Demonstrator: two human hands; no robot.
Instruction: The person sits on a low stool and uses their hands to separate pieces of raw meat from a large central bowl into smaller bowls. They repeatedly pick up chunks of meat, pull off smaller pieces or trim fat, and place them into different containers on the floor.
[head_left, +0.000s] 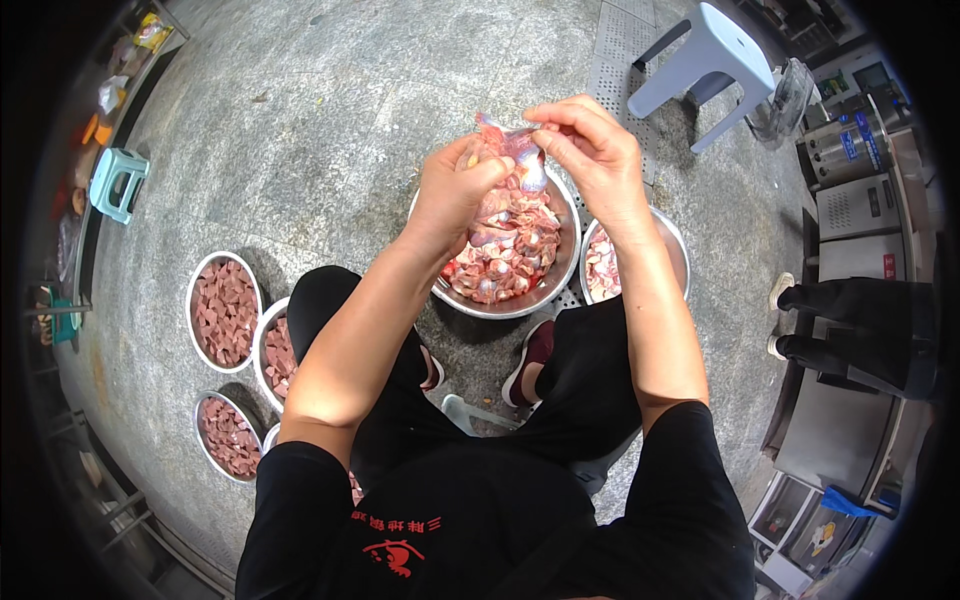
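Above a large metal basin (561, 279) of raw poultry gizzards (504, 266), my left hand (459, 191) grips a gizzard (517, 150) that is spread open, pink with a bluish-white sheen. My right hand (592, 146) pinches the same piece at its right edge between thumb and fingertips. More raw meat hangs below my left thumb; whether it belongs to the same piece I cannot tell. A second metal bowl (670, 232), holding paler gizzards (602, 264), stands to the right, partly hidden by my right forearm.
Bowls of dark red cubes (225, 313) stand on the floor to the left. A perforated drain cover (619, 56) runs beyond the basin. A blue-grey plastic stool (724, 56) stands at upper right, a small green stool (120, 184) at left. Another person's legs (840, 322) show at right.
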